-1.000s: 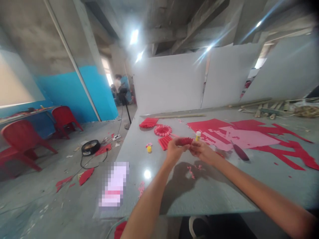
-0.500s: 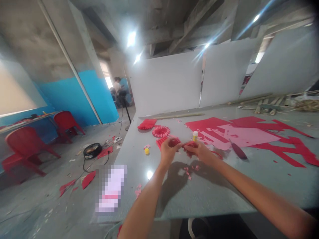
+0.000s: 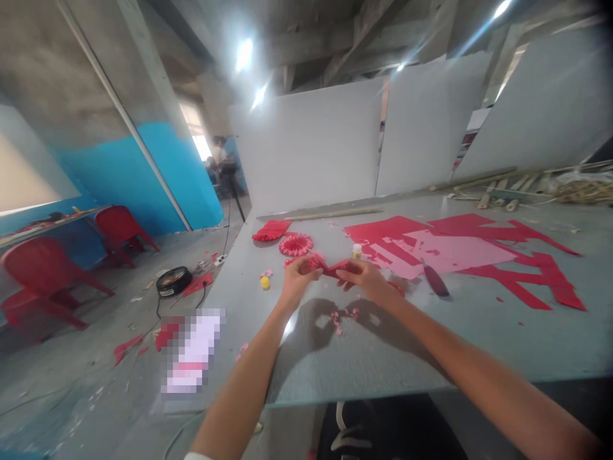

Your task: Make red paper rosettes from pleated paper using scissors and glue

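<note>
Over the table, my left hand and my right hand pinch a red folded paper between them, its ends hidden by my fingers. Just beyond my left hand lies a round pleated red paper rosette with a lighter cut pattern. Behind that is a pleated red paper piece. An upright glue stick with a pale top stands past my right hand. Its likely yellow cap sits left of my left hand. Small pink paper scraps lie below my hands.
Red sheets and a pink sheet spread to the right, with a dark red pointed object beside them. Bamboo pieces lie at the back right. White panels border the table. Red chairs stand left.
Both hands have shifted left in the picture, and so has the whole scene as the view turned. The red paper between my hands now shows as a wider angled fold.
</note>
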### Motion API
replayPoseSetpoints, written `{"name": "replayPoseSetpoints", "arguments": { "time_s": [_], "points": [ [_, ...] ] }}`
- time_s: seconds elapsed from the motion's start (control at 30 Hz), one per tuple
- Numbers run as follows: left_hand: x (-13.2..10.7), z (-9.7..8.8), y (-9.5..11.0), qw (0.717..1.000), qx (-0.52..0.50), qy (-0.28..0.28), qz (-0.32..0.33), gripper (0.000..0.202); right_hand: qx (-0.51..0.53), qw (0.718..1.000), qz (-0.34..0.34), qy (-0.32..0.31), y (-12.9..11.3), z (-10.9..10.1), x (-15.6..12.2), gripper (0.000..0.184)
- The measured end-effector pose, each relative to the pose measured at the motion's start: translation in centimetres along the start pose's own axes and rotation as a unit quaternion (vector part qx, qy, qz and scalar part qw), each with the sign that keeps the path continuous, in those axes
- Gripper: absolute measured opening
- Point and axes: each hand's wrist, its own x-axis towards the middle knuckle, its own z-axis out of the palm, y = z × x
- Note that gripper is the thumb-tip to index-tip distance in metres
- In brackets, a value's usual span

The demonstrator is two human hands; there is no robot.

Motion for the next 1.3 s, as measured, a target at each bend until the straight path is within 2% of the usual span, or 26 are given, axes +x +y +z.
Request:
{"name": "replayPoseSetpoints", "arguments": {
  "time_s": [0.1,0.27,0.37,0.5,0.57,0.63,0.8,0.93,1.0,1.13,1.2,1.3],
  "points": [
    [-0.1,0.1,0.1,0.999,0.015,-0.040,0.008,0.034,-0.028,0.999,-0.019,0.000,0.1,-0.1,0.1,0.026],
    [-0.3,0.5,0.0,0.999,-0.026,-0.034,0.012,0.032,-0.094,0.995,-0.044,0.004,0.1,-0.3,0.0,0.025],
    [-0.3,0.6,-0.2,0.998,-0.055,-0.024,0.003,0.035,-0.129,0.990,-0.059,-0.017,0.0,-0.4,-0.1,0.027],
    [-0.4,0.6,-0.1,0.998,-0.056,-0.022,-0.002,0.048,-0.037,0.999,-0.024,-0.023,-0.3,-0.3,-0.1,0.037],
    [-0.5,0.7,0.0,0.998,-0.052,-0.027,0.006,0.065,-0.001,1.000,0.012,-0.024,-0.5,-0.2,-0.2,0.036],
    [-0.6,0.7,0.2,0.998,-0.056,-0.034,0.018,0.074,0.030,0.998,0.046,-0.041,-0.6,-0.1,-0.3,0.032],
    [-0.8,0.9,0.1,0.995,-0.092,-0.047,0.013,0.073,0.112,0.982,0.100,-0.111,-0.3,0.4,-0.6,0.033],
    [-1.0,1.6,-0.3,0.992,-0.124,-0.004,0.000,0.075,0.145,0.979,0.108,-0.094,0.1,0.9,-0.5,0.029],
    [-1.2,2.1,-0.7,0.995,-0.097,0.026,-0.012,0.067,0.145,0.982,0.097,-0.079,0.1,1.0,-0.5,0.025],
    [-1.6,2.5,-1.4,0.999,0.035,0.021,-0.024,0.031,0.075,0.992,0.077,-0.072,-0.4,1.4,-0.8,0.023],
    [-1.7,2.3,-1.7,0.996,0.091,0.019,-0.007,0.028,-0.015,0.995,0.064,-0.076,-0.6,1.5,-0.9,0.026],
    [-1.6,1.9,-1.8,0.981,0.188,0.040,0.032,0.026,-0.157,0.988,0.001,0.001,-0.5,1.3,-0.8,0.029]
  ]
}}
